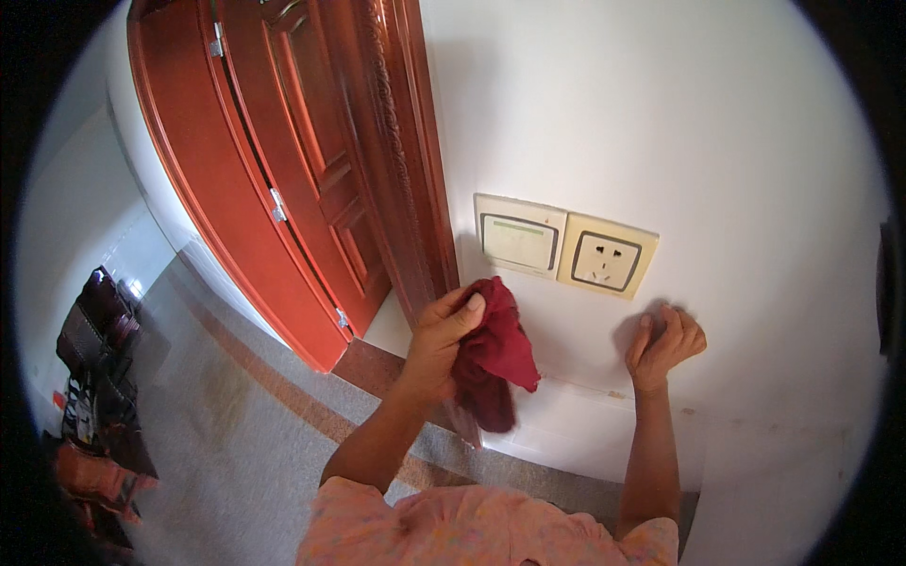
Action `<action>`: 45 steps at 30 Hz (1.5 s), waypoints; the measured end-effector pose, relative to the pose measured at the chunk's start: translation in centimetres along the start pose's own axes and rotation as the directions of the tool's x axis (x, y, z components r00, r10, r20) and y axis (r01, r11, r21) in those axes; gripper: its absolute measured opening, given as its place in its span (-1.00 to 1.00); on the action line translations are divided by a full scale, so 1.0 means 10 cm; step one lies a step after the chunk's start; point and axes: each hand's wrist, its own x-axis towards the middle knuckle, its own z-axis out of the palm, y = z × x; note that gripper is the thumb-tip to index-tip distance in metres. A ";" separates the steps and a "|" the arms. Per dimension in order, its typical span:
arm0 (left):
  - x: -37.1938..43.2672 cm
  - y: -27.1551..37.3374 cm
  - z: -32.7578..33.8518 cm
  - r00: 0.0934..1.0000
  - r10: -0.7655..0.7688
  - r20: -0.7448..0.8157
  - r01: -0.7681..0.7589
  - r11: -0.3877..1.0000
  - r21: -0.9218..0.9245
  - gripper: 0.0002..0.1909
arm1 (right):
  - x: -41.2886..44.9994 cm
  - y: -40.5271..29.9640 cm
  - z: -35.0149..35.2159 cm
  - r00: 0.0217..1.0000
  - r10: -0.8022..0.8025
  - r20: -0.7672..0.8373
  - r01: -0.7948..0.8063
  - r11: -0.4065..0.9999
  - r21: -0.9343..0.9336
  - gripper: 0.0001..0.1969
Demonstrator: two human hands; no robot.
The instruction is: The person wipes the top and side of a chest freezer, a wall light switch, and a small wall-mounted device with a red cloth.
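A dark red cloth [499, 347] hangs in folds from my left hand [442, 336], pinched between thumb and fingers. It is just below a wall light switch [520, 235] with one wide rocker and a yellowed frame. Directly beside the switch sits a wall power socket [607, 255] with a more yellowed frame and several slots. My right hand [665, 347] is at the white wall, below and to the right of the socket. Its fingers are bent, the thumb stands apart from them, and no object shows in it. Whether the fingertips touch the wall cannot be made out.
Left of the switch stands a carved wooden door frame [407, 141], with a reddish-brown panelled door [304, 141] on metal hinges. Grey speckled floor [233, 410] with a brown border strip runs below. Dark furniture [106, 339] stands at the far left. The white wall [637, 106] rises in front.
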 end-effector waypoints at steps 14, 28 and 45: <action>0.06 -0.32 -0.01 0.986 -0.070 0.152 0.082 0.994 -0.078 -0.69 | -0.02 0.00 -0.01 1.000 0.006 0.007 -0.006 1.000 -0.010 -0.71; -0.24 0.00 -0.53 0.906 -0.061 -0.419 0.117 0.987 0.109 -0.75 | 0.03 -0.04 0.01 0.999 0.009 -0.031 -0.009 1.000 -0.010 -0.73; 0.24 -0.23 0.44 0.734 0.457 0.502 -0.656 0.284 0.699 -0.88 | 0.02 -0.05 0.00 0.999 0.027 -0.019 -0.026 1.000 0.009 -0.70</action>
